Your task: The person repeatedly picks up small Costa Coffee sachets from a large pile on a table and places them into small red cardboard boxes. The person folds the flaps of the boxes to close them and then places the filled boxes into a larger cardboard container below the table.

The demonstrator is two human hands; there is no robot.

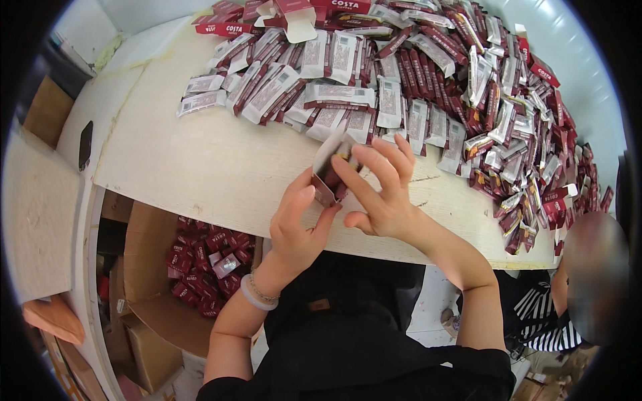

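A small maroon carton (325, 193) with its pale flap raised is gripped between the thumb and fingers of my left hand (294, 224), just above the near part of the table. Inside its mouth some maroon packets show in part. My right hand (386, 200) is at the carton, its index finger reaching into the opening. Its thumb stands apart and the other fingers are spread, partly behind the flap. Just beyond both hands lies a big heap of maroon and silver-white sachets (342, 59), many of them in rows.
The pale table (167, 154) curves around me. Opened maroon cartons (294, 17) lie at its far side. A cardboard box (144, 267) below left holds many maroon cartons (200, 260). A dark phone-like object (85, 145) lies at the left. Another person (548, 301) is at the right.
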